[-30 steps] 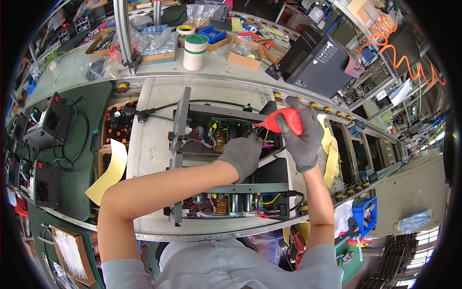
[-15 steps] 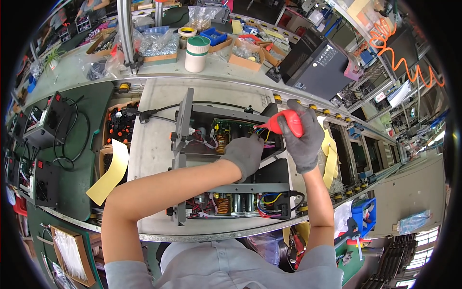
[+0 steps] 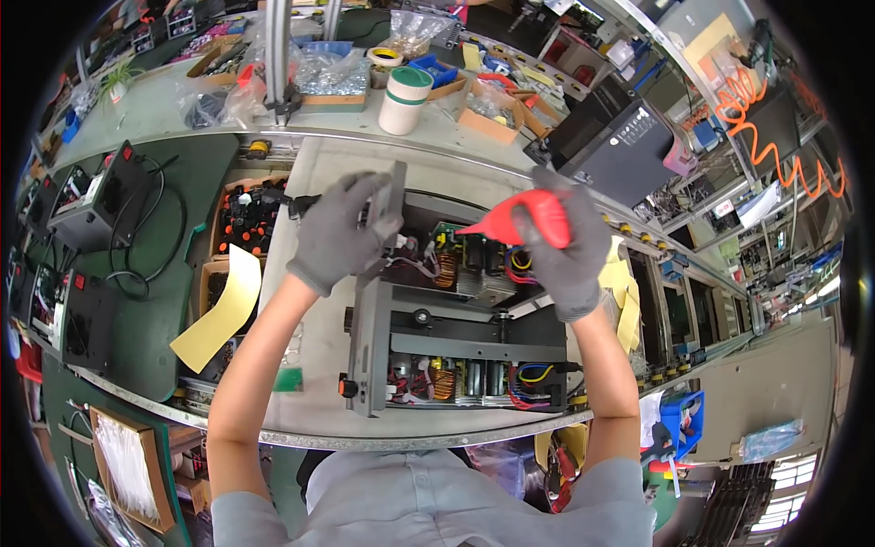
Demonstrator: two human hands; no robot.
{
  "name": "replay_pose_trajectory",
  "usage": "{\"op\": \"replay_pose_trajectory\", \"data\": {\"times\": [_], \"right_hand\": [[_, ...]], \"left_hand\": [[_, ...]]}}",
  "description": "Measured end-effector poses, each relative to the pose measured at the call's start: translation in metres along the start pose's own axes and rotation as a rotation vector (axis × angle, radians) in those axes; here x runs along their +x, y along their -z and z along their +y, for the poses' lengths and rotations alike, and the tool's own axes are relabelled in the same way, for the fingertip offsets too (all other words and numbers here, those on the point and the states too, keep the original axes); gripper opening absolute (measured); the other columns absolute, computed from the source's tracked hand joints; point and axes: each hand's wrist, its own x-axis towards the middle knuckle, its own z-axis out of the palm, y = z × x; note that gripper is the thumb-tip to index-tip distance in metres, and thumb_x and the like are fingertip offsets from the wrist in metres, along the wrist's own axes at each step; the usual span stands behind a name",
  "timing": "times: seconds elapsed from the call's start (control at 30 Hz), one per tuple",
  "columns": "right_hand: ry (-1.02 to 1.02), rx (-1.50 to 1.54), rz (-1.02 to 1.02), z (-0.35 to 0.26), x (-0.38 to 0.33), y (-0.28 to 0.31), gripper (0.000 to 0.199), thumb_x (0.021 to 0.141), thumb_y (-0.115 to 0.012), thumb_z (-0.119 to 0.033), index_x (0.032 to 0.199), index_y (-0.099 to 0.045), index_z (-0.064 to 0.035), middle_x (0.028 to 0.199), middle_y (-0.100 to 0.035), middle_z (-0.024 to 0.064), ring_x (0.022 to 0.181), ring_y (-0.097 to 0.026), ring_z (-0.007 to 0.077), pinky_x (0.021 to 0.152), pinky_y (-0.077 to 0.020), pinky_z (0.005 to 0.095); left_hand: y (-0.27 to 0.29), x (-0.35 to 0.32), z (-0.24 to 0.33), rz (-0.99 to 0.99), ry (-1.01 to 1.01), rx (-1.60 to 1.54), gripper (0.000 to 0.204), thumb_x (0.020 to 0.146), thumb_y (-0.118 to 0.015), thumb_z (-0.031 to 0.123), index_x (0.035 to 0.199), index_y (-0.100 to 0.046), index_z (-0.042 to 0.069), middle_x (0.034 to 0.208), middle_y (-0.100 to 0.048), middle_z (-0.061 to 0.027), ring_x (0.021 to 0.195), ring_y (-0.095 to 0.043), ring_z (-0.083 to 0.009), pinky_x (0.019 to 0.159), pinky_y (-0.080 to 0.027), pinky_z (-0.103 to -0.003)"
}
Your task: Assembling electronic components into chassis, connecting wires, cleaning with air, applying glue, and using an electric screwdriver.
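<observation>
Hands over open chassis [image 3: 456, 337], right hand [image 3: 565, 251] squeezing red blower [image 3: 524, 219]

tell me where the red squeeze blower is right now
In the head view the red squeeze blower sits right of centre, gripped in the gloved right hand, its nozzle pointing left over the open electronics chassis.

My workbench [image 3: 310, 365] is a pale grey slab with a curved front rim. On it sits the opened electronics chassis [image 3: 456, 346], and a small green piece [image 3: 288, 379] lies near the front edge, possibly a tag, too blurred to tell.
</observation>
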Motion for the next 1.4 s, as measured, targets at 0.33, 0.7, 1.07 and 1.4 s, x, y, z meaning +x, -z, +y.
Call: {"op": "replay_pose_trajectory", "data": {"times": [0.33,0.7,1.07,1.4], "right_hand": [[0.237,-0.191,-0.313,-0.009,0.007,-0.076,0.038,0.068,-0.072,-0.022,0.105,-0.060,-0.0175,0.076,-0.053,0.0047,0.054,-0.057,0.0246,0.048,-0.0452,0.0343],[0.225,-0.222,-0.420,-0.012,0.009,-0.091,0.040,0.067,-0.070,-0.024,0.105,-0.058,-0.0185,0.079,-0.055,0.0042,0.058,-0.059,0.0259,0.050,-0.0467,0.0350],[0.198,-0.233,-0.418,0.008,-0.002,-0.094,0.038,0.069,-0.069,-0.026,0.105,-0.059,-0.0196,0.078,-0.054,0.0043,0.059,-0.058,0.0258,0.049,-0.0462,0.0348],[0.152,-0.096,0.043,0.005,0.022,-0.020,0.037,0.067,-0.076,-0.016,0.100,-0.063,-0.0069,0.076,-0.060,0.0097,0.063,-0.061,0.0262,0.056,-0.0481,0.0320]], "left_hand": [[-0.010,-0.038,-0.044,-0.361,0.109,-0.398,0.063,0.076,-0.072,0.027,0.132,-0.047,0.015,0.117,-0.054,-0.0139,0.098,-0.057,-0.0260,0.085,-0.046,-0.034],[-0.010,-0.047,-0.036,-0.157,0.018,-0.270,0.060,0.071,-0.073,0.036,0.119,-0.055,0.004,0.103,-0.059,-0.0141,0.088,-0.062,-0.0307,0.074,-0.050,-0.034],[-0.023,-0.036,-0.026,-0.111,0.067,-0.290,0.056,0.070,-0.074,0.036,0.111,-0.059,0.002,0.090,-0.062,-0.0143,0.077,-0.063,-0.0292,0.067,-0.050,-0.034],[-0.040,0.016,-0.028,-0.014,0.228,-0.288,0.049,0.072,-0.071,0.045,0.103,-0.065,0.007,0.088,-0.064,-0.0113,0.078,-0.063,-0.0265,0.070,-0.049,-0.034]]}}
